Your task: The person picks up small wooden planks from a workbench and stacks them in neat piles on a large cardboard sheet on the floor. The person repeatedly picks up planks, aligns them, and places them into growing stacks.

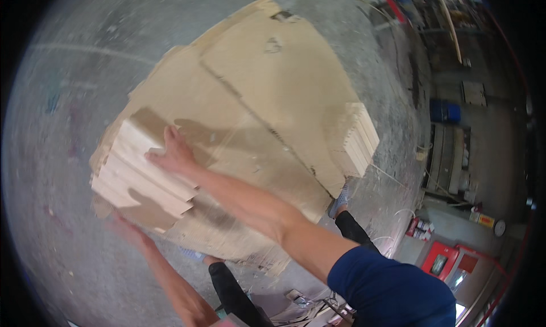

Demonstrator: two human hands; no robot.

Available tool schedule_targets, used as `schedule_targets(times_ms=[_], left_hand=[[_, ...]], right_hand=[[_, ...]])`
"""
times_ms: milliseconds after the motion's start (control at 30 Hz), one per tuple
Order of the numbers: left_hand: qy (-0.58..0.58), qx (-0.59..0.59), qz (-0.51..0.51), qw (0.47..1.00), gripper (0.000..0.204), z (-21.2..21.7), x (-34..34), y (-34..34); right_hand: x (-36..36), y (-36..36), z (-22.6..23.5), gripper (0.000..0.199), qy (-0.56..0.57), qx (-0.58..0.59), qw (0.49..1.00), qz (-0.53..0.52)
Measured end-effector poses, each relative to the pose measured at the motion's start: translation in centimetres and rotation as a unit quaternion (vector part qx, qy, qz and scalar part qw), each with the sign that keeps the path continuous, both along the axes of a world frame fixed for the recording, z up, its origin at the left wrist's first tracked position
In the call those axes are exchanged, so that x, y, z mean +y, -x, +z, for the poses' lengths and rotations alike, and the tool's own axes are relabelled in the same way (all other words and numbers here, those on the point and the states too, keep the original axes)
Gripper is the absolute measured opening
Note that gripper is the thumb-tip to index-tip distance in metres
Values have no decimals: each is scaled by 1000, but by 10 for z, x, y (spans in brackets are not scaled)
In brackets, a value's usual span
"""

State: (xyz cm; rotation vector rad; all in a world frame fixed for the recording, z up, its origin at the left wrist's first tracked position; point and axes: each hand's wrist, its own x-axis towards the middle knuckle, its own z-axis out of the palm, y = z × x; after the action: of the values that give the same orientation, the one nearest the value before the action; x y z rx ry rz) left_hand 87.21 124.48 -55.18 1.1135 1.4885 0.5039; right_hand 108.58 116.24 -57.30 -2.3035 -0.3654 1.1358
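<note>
A stack of pale wooden boards [151, 170] lies on the left part of a flattened cardboard sheet [273, 71], its layers stepped and uneven. My right hand [174, 154] is at the stack's far right edge, thumb and fingers apart; whether it presses on the wood is hard to tell. Near the stack's lower left corner is my left hand [126, 226], smeared by motion, so its fingers cannot be made out. A second stack of similar wooden pieces [359, 142] stands on the cardboard's right edge. Shadows of my arms fall across the boards and cardboard.
Grey concrete floor [85, 71] surrounds the cardboard. My feet are at its near edge. To the right are a blue drum [445, 111], a red machine or case [439, 260] and a cord [389, 176]. Cables and metal parts [318, 307] lie close behind my legs.
</note>
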Motion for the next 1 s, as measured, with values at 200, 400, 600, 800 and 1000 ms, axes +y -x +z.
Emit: schedule_targets(times_ms=[200, 400, 600, 800, 1000], left_hand=[[-56, -12, -166, 984, 76, 64, -197, 0], [340, -129, -397, 843, 89, 58, -500, -149], [-188, -104, -582, 784, 73, 8, -544, -381], [163, -34, -632, 757, 59, -30, -502, -475], [164, -5, -705, 690, 60, -39, -505, -431]], right_hand=[[-263, 15, 50, 101, -177, -154, 937, -260], [-693, -99, 92, 110, 176, -168, 820, -519], [-794, -129, 50, 118, -78, 158, 695, -697], [-714, -93, 39, 117, -265, 378, 424, -779], [-671, -142, 24, 101, -394, 306, 268, -824]])
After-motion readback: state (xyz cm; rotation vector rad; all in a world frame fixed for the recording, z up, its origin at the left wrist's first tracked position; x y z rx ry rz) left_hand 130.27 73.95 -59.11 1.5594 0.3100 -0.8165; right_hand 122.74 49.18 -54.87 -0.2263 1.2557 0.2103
